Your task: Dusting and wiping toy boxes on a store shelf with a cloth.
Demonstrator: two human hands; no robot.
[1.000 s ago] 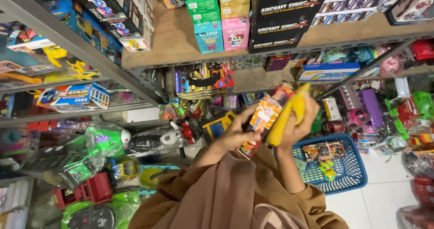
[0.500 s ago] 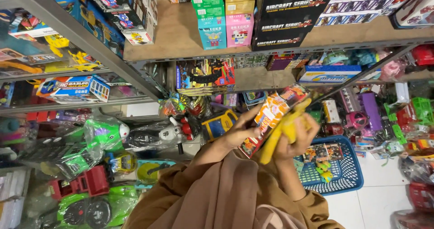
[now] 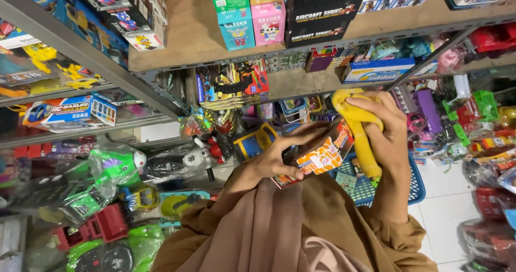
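Glossy printed cardboard box (image 3: 320, 155) under left-hand fingers (image 3: 301, 138); matt yellow cloth (image 3: 361, 138) inside right-hand fingers (image 3: 376, 103); blue plastic mesh basket (image 3: 415, 183) below; brown matt fabric sleeves (image 3: 279, 234).

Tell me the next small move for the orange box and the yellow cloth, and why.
Probably tilt the orange box flatter in the left hand and bring the yellow cloth down onto it. The right hand already has the cloth bunched in its grip right beside the box's upper edge, above the blue basket, so only a short move is needed.
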